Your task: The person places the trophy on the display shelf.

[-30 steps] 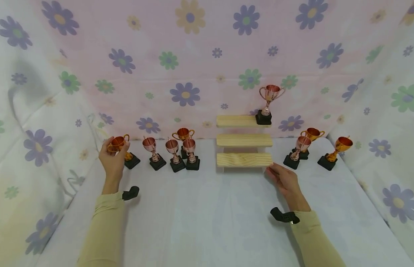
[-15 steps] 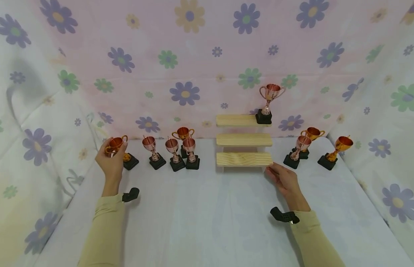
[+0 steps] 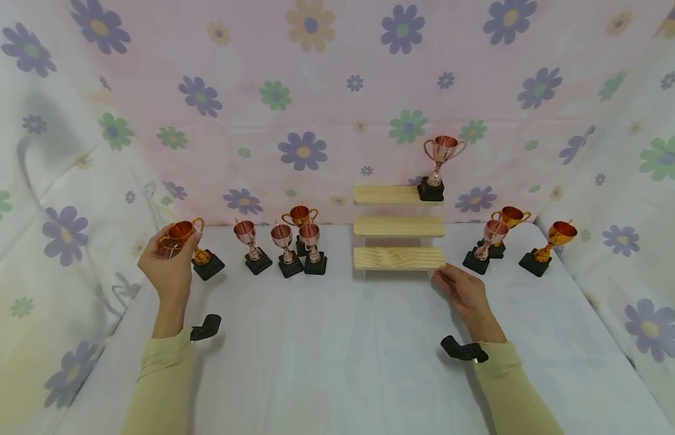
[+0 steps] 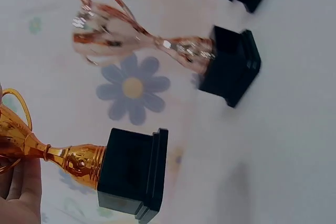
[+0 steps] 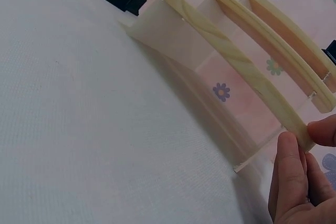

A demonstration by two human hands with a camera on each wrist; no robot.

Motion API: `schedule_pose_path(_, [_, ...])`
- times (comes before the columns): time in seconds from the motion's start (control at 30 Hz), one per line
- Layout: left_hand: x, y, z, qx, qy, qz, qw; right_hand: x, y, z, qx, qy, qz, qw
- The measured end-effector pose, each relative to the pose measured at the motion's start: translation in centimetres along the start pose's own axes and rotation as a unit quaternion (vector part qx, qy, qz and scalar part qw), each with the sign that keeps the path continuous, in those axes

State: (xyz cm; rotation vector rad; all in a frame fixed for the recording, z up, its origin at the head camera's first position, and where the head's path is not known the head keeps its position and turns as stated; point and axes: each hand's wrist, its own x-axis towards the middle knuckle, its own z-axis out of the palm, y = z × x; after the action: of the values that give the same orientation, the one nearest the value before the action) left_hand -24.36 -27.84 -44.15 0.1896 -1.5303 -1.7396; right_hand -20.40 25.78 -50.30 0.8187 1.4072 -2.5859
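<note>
My left hand holds a gold trophy cup by its bowl, at the far left. In the left wrist view the trophy's black base juts out past the fingers, beside a rose-gold trophy. A three-tier wooden display stand stands right of centre. Its lowest board is pinched at the right front corner between the thumb and fingers of my right hand; the right wrist view shows the fingers under the board. One rose-gold trophy stands on the top board's right end.
Left of the stand, several rose-gold trophies stand with a gold one behind. To its right are a rose-gold trophy and two gold ones, including the outermost gold trophy. A flowered cloth hangs behind the white table.
My left hand has moved left and slightly toward me with the gold trophy, away from the neighbouring rose-gold one. The right hand stays at the stand's corner.
</note>
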Motion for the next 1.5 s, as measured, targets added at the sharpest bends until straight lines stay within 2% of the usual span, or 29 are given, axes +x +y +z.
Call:
schedule_pose_path(0.23, [-1.0, 3.0, 0.5, 0.025, -0.013, 0.031, 0.9991, 0.0, -0.2, 0.1, 0.007, -0.001, 0.0, 1.0])
schedule_pose_path(0.43, [-2.3, 5.5, 0.8, 0.066, -0.028, 0.053, 0.996, 0.3, -0.1, 0.2, 0.0, 0.003, 0.0, 1.0])
schedule_pose_path(0.53, [-3.0, 6.6, 1.2, 0.076, -0.044, 0.062, 0.9942, 0.4, -0.1, 0.3, -0.003, 0.003, -0.002, 1.0])
schedule_pose_path(0.7, [-4.2, 7.9, 2.4, 0.064, -0.084, 0.076, 0.9915, 0.4, -0.2, 0.2, -0.002, -0.002, -0.008, 1.0])
schedule_pose_path(0.8, [-4.9, 8.3, 3.2, 0.035, -0.12, 0.083, 0.9887, 0.4, -0.2, 0.2, -0.002, -0.002, -0.007, 1.0])
schedule_pose_path(1.03, [-6.3, 8.2, 4.9, -0.017, -0.201, 0.091, 0.9752, 0.4, -0.3, 0.3, 0.0, -0.003, -0.004, 1.0])
schedule_pose_path(1.23, [-7.4, 8.6, 6.9, -0.052, -0.244, 0.108, 0.9624, 0.3, -0.1, 0.4, -0.012, -0.003, -0.005, 0.9999])
schedule_pose_path(1.37, [-8.1, 8.8, 8.6, -0.046, -0.268, 0.135, 0.9529, 0.2, -0.1, 0.2, -0.003, -0.002, 0.0, 1.0])
schedule_pose_path(1.5, [-9.0, 8.8, 10.8, -0.055, -0.292, 0.131, 0.9458, 0.2, 0.0, -0.1, 0.004, -0.002, 0.004, 1.0])
